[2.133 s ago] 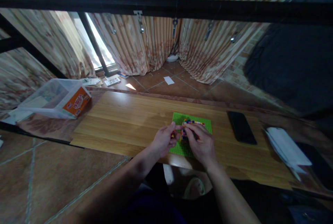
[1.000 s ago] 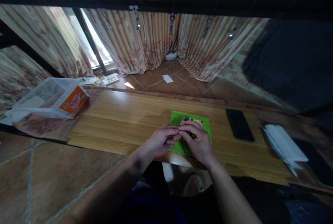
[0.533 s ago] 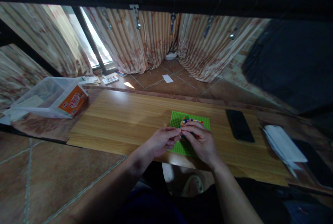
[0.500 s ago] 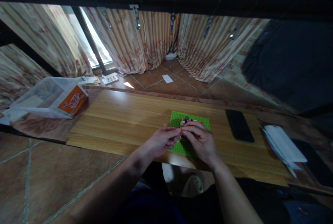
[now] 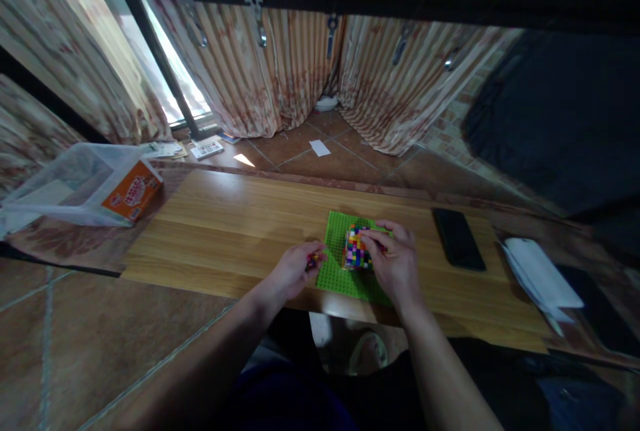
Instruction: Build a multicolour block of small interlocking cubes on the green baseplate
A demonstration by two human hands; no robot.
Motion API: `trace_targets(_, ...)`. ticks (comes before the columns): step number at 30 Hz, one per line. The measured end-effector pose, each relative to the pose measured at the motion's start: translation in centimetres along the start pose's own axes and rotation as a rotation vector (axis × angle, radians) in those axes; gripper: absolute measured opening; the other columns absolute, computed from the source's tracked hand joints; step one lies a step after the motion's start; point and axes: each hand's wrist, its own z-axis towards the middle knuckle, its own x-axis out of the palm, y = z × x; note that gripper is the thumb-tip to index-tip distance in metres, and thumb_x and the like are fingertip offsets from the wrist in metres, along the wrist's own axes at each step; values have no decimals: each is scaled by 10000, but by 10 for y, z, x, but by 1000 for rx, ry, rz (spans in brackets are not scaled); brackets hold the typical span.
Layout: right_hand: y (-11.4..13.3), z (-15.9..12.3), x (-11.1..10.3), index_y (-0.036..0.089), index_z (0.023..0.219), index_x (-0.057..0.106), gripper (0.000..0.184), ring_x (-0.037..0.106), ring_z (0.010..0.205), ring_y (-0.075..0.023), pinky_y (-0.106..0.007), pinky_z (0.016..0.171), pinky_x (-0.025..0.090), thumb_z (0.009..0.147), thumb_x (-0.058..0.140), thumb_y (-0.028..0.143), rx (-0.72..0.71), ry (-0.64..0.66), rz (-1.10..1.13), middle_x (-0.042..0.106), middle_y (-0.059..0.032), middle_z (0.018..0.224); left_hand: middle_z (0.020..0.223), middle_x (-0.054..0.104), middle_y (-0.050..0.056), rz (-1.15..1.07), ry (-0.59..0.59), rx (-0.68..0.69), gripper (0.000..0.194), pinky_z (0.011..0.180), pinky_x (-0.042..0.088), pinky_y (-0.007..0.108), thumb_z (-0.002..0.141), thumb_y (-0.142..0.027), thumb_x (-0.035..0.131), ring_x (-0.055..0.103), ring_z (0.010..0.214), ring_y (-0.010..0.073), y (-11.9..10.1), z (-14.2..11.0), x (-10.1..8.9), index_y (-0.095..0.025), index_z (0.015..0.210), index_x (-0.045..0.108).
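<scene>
On the green studded baseplate (image 5: pixel 335 277) sits a low block of many-coloured building bricks (image 5: pixel 354 247). My right hand (image 5: pixel 396 261) is over the right part of this block, thumb and fingertips pinched together at its top. Whatever is between those fingertips is too small to make out. To the left of the baseplate, my left hand (image 5: pixel 295 269) is curled round several small loose bricks (image 5: pixel 313 259), whose colours show between the fingers. The right hand hides the right side of the brick block.
The wooden tabletop (image 5: pixel 235 217) carries a black phone (image 5: pixel 459 239) at the right. Beyond its right end lie a white object (image 5: pixel 540 271) and a dark flat one. A clear plastic bin (image 5: pixel 75 184) with an orange label stands at the left. A dark bar with hooks crosses above.
My hands have parted: the left has moved left, off the brick block, showing loose bricks in its fingers. The right has stayed over the block, uncovering more of its top.
</scene>
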Motion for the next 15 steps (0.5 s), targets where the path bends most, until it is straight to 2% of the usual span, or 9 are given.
trace_targets(4,0,2,6,269,856,750,173,516,1034,-243,-444,886,423,851,600,355,4,0,8,609,-69,1077,728,615,52,-77,-10,-21,63,560,442,176,772,-116,596,568,624,85,-5,-2,1,-89,793,649)
trace_targets(8,-5,3,11,262,839,749,157,526,1021,-238,-427,880,424,829,624,356,24,-6,34,611,-67,1072,769,634,88,-123,30,-40,142,558,452,179,791,-63,536,577,626,88,-5,-5,-1,-56,844,668)
trace_targets(15,-7,5,14,248,791,734,133,553,970,-222,-401,855,432,802,646,347,77,-11,89,623,-57,1025,713,605,57,-103,90,-44,194,521,415,151,775,-20,513,533,582,64,-3,-9,-1,-62,878,672)
